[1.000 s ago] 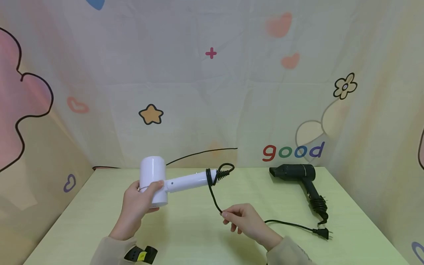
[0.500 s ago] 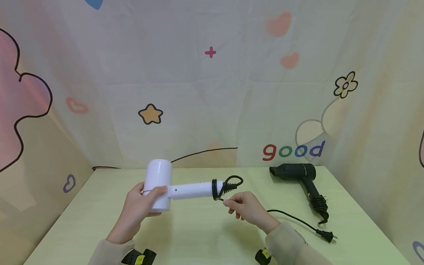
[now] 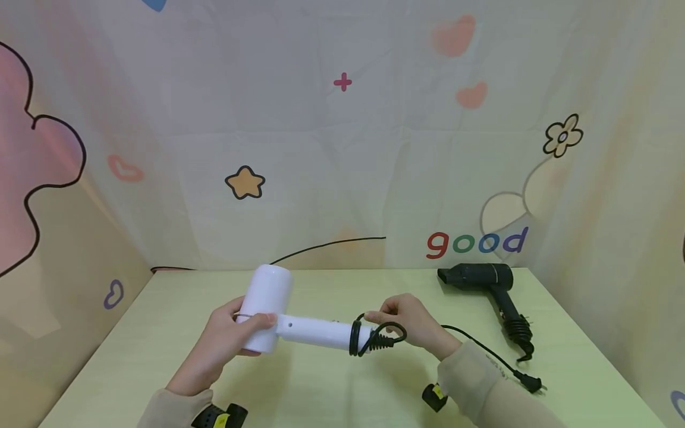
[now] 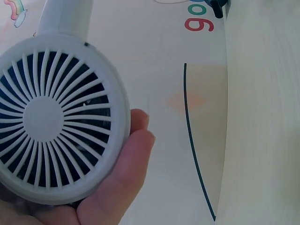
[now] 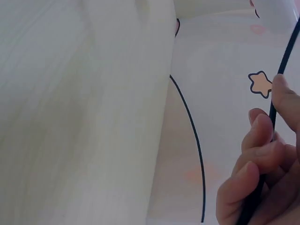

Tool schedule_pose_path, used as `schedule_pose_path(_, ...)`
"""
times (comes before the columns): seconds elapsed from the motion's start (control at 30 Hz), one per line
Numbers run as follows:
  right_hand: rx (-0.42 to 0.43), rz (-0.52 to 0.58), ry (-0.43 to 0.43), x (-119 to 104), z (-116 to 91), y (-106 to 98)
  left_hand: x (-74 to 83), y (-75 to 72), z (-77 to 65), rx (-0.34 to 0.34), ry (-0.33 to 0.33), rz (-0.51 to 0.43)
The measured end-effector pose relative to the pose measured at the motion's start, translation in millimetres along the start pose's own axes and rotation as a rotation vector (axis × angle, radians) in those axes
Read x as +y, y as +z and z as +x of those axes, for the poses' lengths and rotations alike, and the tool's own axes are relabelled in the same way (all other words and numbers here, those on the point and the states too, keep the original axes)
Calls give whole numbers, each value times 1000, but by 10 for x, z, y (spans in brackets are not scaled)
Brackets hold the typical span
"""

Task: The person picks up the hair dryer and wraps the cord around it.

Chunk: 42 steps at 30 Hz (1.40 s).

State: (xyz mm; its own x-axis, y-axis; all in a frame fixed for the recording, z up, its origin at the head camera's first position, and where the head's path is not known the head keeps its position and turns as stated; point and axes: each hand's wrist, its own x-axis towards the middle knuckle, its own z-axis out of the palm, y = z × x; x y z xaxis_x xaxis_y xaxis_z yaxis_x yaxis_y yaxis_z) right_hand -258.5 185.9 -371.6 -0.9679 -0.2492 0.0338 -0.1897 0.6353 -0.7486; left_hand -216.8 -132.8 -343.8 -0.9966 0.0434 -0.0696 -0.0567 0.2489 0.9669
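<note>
My left hand [image 3: 216, 339] grips the barrel of a white hair dryer [image 3: 321, 333], thumb across the front, and holds it above the table. The dryer's handle points right and slightly down. Several turns of its black power cord [image 3: 354, 339] circle the handle's end, where a small loop sticks out. My right hand [image 3: 414, 326] pinches this cord between thumb and fingers, just behind the handle end. In the right wrist view the cord [image 5: 287, 51] runs through the curled fingers. The left wrist view shows the dryer's round slatted grille [image 4: 43, 119].
A black hair dryer [image 3: 478, 275] lies at the table's back right, its cord bundled round the handle. The white dryer's plug [image 3: 530, 381] trails to the right of my right forearm. A printed curtain [image 3: 332, 148] stands behind the pale table [image 3: 176, 321].
The white dryer has moved right and its handle has tipped downward. My right hand has carried the cord up from below the handle to behind it, and another turn shows on the handle.
</note>
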Motion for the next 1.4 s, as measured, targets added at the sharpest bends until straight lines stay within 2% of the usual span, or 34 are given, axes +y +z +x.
schedule_pose_path(0.33, -34, -125, -92, -176, 38, -216, -8, 37, -11, -64, 54, 56)
schedule_pose_path(0.5, -28, -170, -105, -285, 43, -284, -24, 72, -8, -75, 84, 94)
schedule_pose_path(0.83, 2, -197, -139, -473, -33, -370, -61, 164, 18, 13, 136, 229)
schedule_pose_path(1.0, 20, -215, -157, -518, -65, -380, -79, 201, 28, 59, 140, 260)
schedule_pose_path(1.4, 50, -251, -198, -670, -213, -376, -74, 252, 50, 119, 152, 327)
